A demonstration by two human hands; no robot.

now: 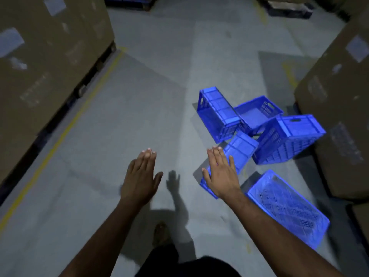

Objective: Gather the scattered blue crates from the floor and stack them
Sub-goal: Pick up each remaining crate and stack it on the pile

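Note:
Several blue plastic crates lie scattered on the grey floor at the right. One crate (217, 112) lies on its side at the back. Another crate (257, 114) sits open side up behind it. A slatted crate (289, 138) is tipped over at the right. A small crate (239, 152) lies partly under my right hand (221, 172) in the view. The nearest crate (287, 206) lies with its mesh bottom facing up. My right hand is stretched out flat, holding nothing. My left hand (141, 176) is stretched out flat over bare floor, empty.
Tall cardboard boxes on pallets stand along the left (40, 66) and the right (339, 96). A yellow floor line (65, 128) runs along the left boxes. Dark pallets (129, 2) stand at the far end. My foot (160, 232) shows below my hands.

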